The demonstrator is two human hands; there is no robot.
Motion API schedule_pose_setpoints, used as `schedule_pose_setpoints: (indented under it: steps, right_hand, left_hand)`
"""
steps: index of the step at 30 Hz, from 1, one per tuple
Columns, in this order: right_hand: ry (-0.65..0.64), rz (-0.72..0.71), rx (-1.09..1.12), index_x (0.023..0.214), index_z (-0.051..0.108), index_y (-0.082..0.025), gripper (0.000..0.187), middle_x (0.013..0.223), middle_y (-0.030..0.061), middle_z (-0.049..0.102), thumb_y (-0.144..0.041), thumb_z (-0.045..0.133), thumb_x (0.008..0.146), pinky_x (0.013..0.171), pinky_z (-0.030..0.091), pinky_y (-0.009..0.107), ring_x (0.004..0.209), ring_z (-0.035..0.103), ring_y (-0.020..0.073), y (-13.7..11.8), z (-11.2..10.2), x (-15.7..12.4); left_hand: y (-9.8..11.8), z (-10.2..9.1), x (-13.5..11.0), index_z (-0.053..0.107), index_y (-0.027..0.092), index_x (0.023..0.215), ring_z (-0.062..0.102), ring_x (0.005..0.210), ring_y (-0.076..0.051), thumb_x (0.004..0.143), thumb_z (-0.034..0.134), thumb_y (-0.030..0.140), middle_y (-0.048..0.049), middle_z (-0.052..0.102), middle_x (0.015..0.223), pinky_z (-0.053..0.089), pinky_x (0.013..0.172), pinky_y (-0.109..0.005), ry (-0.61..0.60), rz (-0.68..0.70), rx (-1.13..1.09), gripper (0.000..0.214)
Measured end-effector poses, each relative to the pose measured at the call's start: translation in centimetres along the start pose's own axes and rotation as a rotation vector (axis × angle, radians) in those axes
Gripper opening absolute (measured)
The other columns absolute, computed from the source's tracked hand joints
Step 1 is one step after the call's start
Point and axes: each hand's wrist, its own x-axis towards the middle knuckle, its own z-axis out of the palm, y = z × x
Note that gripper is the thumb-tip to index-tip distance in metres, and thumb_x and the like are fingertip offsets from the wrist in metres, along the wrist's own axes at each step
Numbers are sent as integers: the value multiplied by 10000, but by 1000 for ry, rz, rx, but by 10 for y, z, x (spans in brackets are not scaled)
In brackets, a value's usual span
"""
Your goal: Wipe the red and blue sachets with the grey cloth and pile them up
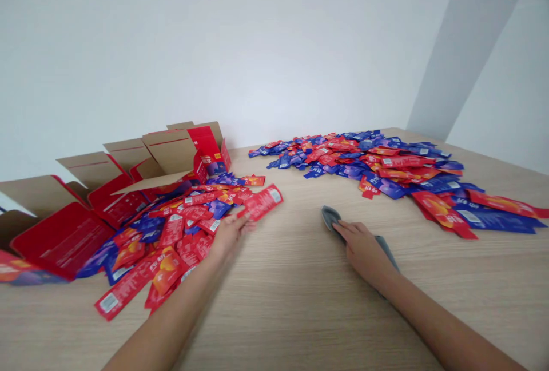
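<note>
My left hand (228,235) reaches forward and pinches a long red sachet (263,202) by its near end at the edge of the left pile of red and blue sachets (171,239). My right hand (362,245) lies flat, fingers stretched out, on a grey cloth (330,215) spread on the wooden table (291,302). A second, wider heap of red and blue sachets (386,171) lies beyond the right hand.
Several open red cardboard boxes (103,188) with brown flaps stand along the table's left side behind the near pile. A white wall runs behind the table, with a grey column (463,45) at the right.
</note>
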Motion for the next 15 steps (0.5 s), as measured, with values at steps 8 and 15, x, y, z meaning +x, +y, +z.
schedule_pose_setpoints:
  steps: [8,15]
  right_hand:
    - [-44,12,-32,1186,571,-86,513,1218,141,572,-4,396,710,884,422,387,1020,519,237,-11,-4,-1]
    - [-138,70,-83,1227,538,-95,510,1263,154,533,-42,408,738,863,410,414,1058,483,282,-22,-13,1]
  left_hand:
    - [-12,10,8,603,60,870,647,629,-129,891,451,202,-84,655,679,543,651,-240,-23,-151,-132,209]
    - [-45,160,40,535,65,1131,636,894,-156,856,461,148,-132,656,1020,492,802,-265,-466,105,681,296]
